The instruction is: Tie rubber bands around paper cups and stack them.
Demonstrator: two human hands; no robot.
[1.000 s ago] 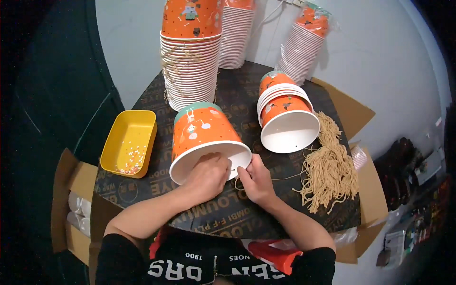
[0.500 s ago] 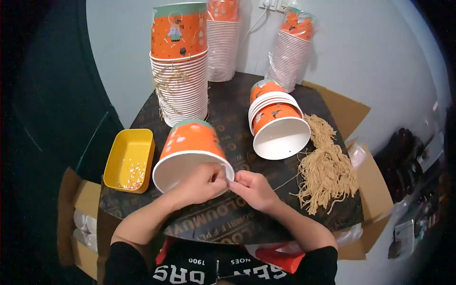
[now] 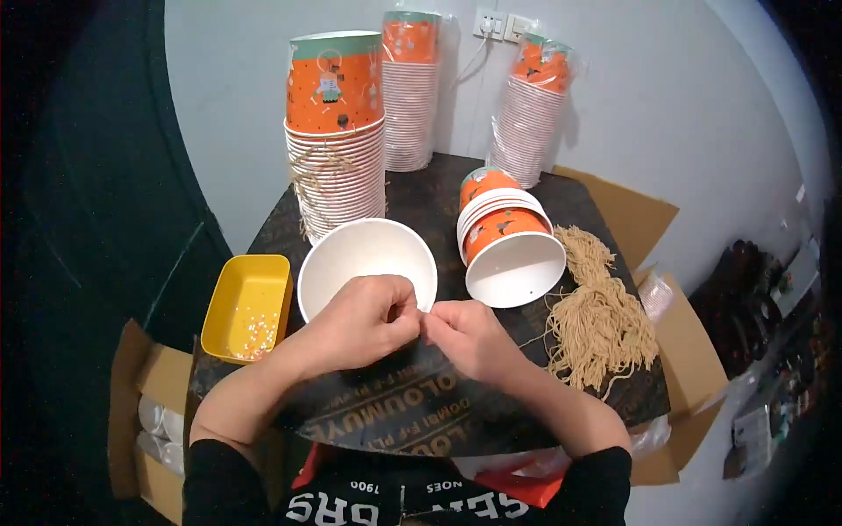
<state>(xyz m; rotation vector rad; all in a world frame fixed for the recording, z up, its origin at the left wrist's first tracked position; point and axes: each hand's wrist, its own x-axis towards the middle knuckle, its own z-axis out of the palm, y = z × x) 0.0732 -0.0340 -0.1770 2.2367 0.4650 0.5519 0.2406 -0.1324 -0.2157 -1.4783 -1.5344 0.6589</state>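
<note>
A paper bucket stands in front of me, its round white opening tipped toward me. My left hand lies across the near part of that opening, fingers closed in a pinch. Close against it at the bucket's right rim, my right hand pinches too, and the fingertips meet. What lies between the left fingertips is too small to make out. A thin tan string runs from beside my right wrist toward the bundle of tan strings, and seems to come from the right hand's grip.
Left of the bucket sits a yellow tray with small pale beads. Behind rises a tall stack of orange buckets with strings hanging. Several nested buckets lie at the right. Wrapped stacks stand by the wall; cardboard boxes flank the table.
The bucket has tilted, so its orange side no longer shows and its opening faces me more fully. Both hands stay pinched together at the rim. My view has shifted slightly upward.
</note>
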